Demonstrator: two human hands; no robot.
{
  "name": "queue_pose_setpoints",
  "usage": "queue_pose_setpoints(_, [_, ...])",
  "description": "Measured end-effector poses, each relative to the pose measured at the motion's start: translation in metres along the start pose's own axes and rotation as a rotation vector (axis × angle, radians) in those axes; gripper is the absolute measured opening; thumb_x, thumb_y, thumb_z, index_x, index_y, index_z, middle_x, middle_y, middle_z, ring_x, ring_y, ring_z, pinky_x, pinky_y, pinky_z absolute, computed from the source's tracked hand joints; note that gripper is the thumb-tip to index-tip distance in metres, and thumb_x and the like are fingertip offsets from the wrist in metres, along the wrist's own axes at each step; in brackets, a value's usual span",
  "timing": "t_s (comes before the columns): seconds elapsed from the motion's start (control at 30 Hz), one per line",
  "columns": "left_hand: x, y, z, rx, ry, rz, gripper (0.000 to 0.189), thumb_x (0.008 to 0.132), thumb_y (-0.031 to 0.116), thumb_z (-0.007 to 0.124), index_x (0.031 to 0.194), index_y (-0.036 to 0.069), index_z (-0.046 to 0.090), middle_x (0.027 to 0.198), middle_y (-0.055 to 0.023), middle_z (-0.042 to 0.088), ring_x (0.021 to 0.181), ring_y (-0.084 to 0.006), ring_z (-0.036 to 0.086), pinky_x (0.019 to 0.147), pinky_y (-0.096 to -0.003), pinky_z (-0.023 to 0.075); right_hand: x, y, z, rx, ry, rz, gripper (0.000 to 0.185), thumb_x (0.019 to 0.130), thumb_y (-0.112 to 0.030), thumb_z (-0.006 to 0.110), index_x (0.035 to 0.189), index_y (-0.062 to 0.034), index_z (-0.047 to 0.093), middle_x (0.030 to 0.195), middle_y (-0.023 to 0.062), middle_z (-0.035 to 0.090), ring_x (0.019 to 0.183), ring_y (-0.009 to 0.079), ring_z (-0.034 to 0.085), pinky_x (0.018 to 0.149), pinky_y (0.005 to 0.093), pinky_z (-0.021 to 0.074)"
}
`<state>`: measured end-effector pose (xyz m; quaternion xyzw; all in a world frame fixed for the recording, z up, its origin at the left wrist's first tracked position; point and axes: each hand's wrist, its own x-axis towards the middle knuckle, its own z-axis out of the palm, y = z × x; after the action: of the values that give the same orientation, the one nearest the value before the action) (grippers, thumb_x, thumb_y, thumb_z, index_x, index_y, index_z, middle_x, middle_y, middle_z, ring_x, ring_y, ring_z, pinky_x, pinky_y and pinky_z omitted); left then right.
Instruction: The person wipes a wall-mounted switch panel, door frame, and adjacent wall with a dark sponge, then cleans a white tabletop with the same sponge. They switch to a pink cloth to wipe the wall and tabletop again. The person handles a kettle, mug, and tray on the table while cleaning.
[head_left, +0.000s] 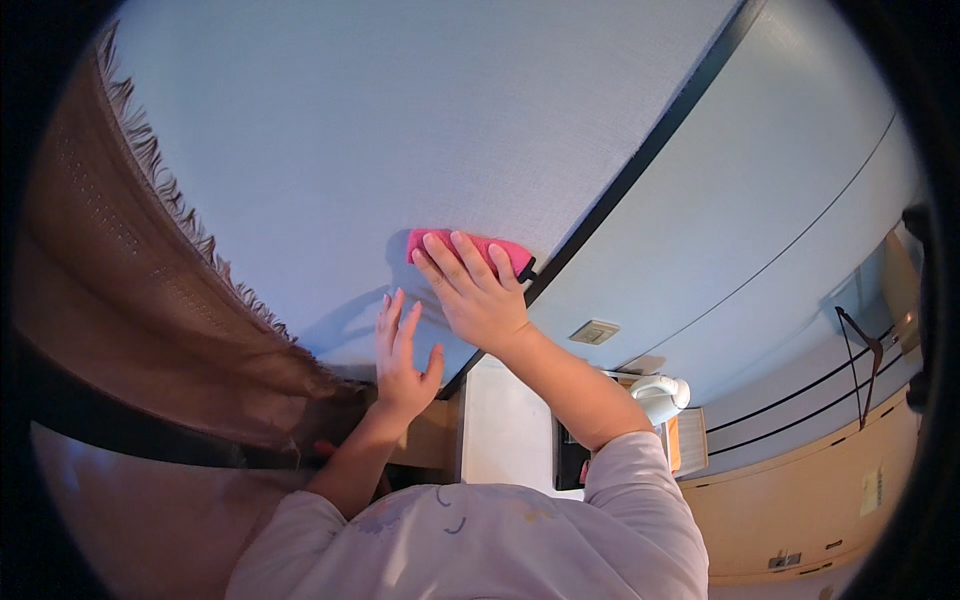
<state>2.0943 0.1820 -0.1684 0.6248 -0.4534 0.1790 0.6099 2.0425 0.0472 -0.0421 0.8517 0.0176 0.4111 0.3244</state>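
My right hand (484, 304) lies with its fingers spread over a pink cloth pad (431, 241), pressing it against the pale blue wall (420, 112). A small black part sticks out at the pad's right end, close to a dark strip (637, 165) that runs slantwise across the wall. Lower and to the left, my left hand (405, 360) is raised with its fingers apart and nothing in it. Whether its fingertips touch the wall cannot be told.
A brown curtain (187, 277) with a fringed edge hangs at the left. Right of my right forearm are a wall switch (595, 331) and a white electric kettle (661, 397) near a white surface (506, 427). A hanger (862, 360) and wooden cabinets (795, 495) stand at the far right.
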Motion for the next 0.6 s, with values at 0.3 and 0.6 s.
queue_pose_setpoints(0.3, [-0.009, 0.001, -0.002, 0.009, -0.006, -0.047, 0.062, 0.085, 0.004, 0.068, 0.144, -0.002, 0.049, 0.156, -0.0287, 0.039, 0.143, -0.0529, 0.037, 0.117, -0.0600, 0.0293, 0.069, 0.036, -0.005, -0.083, 0.228, 0.212, 0.054, 0.087, -0.020, 0.060, 0.140, -0.0267, 0.065, 0.154, -0.0011, 0.053, 0.144, 0.0237, 0.045, 0.116, 0.0492, 0.0223])
queue_pose_setpoints(0.6, [-0.008, -0.004, -0.019, 0.000, 0.136, -0.074, 0.060, 0.084, -0.002, 0.067, 0.141, -0.002, 0.048, 0.151, -0.0311, 0.043, 0.142, -0.0532, 0.040, 0.116, -0.0588, 0.0324, -0.005, -0.040, 0.017, 0.110, -0.069, -0.192, 0.051, 0.092, -0.025, 0.054, 0.142, -0.0230, 0.062, 0.156, -0.0025, 0.050, 0.144, 0.0200, 0.044, 0.116, 0.0461, 0.0258])
